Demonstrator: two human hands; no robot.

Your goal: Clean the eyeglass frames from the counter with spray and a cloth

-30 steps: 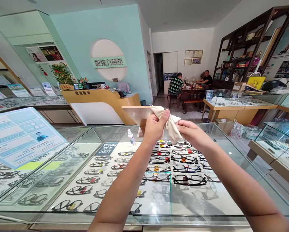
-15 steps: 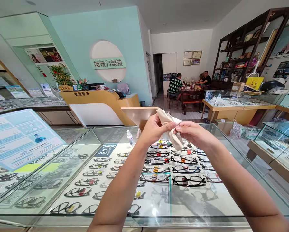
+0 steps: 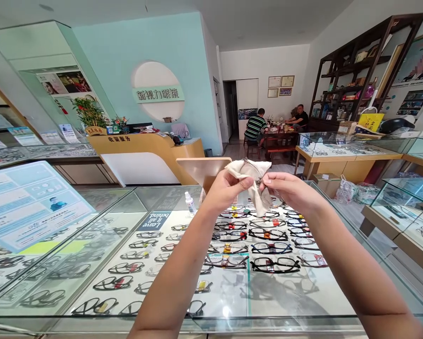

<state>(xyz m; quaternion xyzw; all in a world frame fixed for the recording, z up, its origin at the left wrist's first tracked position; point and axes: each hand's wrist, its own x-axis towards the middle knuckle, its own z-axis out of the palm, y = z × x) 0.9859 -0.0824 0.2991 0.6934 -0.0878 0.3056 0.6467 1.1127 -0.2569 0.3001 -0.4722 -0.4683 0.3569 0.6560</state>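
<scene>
A cream cleaning cloth [image 3: 259, 197] is bunched in my left hand [image 3: 231, 186], thumb on top, its corners spread out above and hanging below. Against the cloth lies a pair of thin-framed eyeglasses [image 3: 267, 197], one lens showing at its lower right; part of the frame is hidden by cloth and fingers. My right hand [image 3: 284, 187] pinches the eyeglasses near their middle with thumb and forefinger. Both hands are held above the glass display case [image 3: 229, 325], close together. Inside it, rows of eyeglasses [image 3: 275, 264] lie below my forearms.
A small white spray bottle [image 3: 189, 202] stands on the case, left of my left hand. Behind my hands is a tilted wooden-framed mirror or stand [image 3: 204, 165]. A blue printed sign [image 3: 31, 205] stands at left. Two people [image 3: 256, 125] sit at a far table.
The cloth has opened out, its upper corners now spread wide, and more of the eyeglasses shows. My right hand has shifted slightly right, fingers now on the frame.
</scene>
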